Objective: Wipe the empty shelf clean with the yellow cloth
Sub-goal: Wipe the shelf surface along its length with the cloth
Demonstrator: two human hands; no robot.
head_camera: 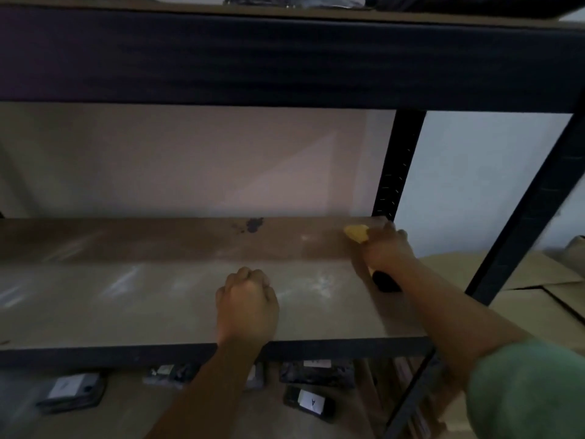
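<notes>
The shelf [158, 299] was a brown board in a black metal frame, with pale streaks across its front half and a dark stain [251, 225] near the rear edge, about mid-width.

The right hand [384, 248] was at the rear right corner of the shelf, close to the rear right post [397, 166]. Its fingers were closed around the cloth [357, 232], a yellow wad that projected from the hand toward the left and lay against the board. A dark object [384, 282] showed below the right wrist; it could not be identified. The right forearm crossed the right end of the shelf, with a green sleeve [525, 391] at the lower right of the view.

The left hand [247, 304] was on the board near the front edge, about mid-width. Its fingers were curled into a loose fist, and nothing was visible in its grip.

The hands were well apart. The stain lay between them in width but farther back than the left hand.

On the lower shelf [133, 407], several dark flat packs [71, 391] with white labels lay near the front. Cardboard boxes [538, 274] stood to the right of the frame.
</notes>
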